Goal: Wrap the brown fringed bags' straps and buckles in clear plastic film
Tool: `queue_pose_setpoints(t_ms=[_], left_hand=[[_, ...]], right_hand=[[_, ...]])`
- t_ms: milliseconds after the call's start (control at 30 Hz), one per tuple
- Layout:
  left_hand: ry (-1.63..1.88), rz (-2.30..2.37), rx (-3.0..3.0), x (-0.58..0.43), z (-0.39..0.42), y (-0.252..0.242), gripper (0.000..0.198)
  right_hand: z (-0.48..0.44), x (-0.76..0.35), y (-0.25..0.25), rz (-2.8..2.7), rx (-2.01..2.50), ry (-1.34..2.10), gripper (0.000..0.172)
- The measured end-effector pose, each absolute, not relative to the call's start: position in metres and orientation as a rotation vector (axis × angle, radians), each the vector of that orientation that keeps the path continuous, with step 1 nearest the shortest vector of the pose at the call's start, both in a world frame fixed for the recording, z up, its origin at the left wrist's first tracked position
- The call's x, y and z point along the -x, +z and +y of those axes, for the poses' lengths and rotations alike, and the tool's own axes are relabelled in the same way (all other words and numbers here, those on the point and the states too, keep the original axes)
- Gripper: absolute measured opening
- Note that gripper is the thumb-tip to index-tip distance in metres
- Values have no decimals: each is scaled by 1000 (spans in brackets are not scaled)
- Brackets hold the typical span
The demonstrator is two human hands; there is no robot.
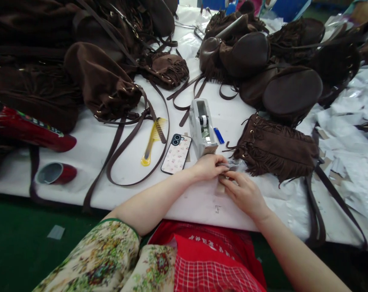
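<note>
My left hand (210, 166) and my right hand (243, 190) meet low over the white table, fingertips close together. Both are closed in a pinch, and the fingers hide most of what lies between them. A scrap of clear plastic (237, 164) shows just beyond the fingertips. Under my right fingers is a small brownish piece (221, 188), too small to name. Right behind my left hand stands a grey tape dispenser (199, 134) with a roll in it. A brown fringed suede bag (278, 148) lies to the right, close to my right hand.
A patterned phone (176, 155), a yellow comb (153, 140) and a blue lighter (219, 136) lie near the dispenser. Brown bags (101, 81) heap up on the left, more (293, 93) at the back right. A red cup (58, 173) lies near the front edge; long straps trail over it.
</note>
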State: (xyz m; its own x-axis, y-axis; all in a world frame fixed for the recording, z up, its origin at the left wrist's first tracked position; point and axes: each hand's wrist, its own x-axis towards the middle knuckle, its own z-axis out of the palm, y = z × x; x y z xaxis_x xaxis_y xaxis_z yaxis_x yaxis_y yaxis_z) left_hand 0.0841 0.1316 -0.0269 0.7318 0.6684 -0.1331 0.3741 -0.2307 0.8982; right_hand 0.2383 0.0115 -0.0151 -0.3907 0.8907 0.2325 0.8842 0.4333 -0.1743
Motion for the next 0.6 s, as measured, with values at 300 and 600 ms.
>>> queue_pose_setpoints(t_ms=[300,600], left_hand=[[294,847,-2064,-79,124,-15,18],[206,956,-2305,-83,111,-14,61]], right_hand=[[34,-255,-5,-2164,1589,152,14],[52,-264,-2,-2004,1668,540,14]])
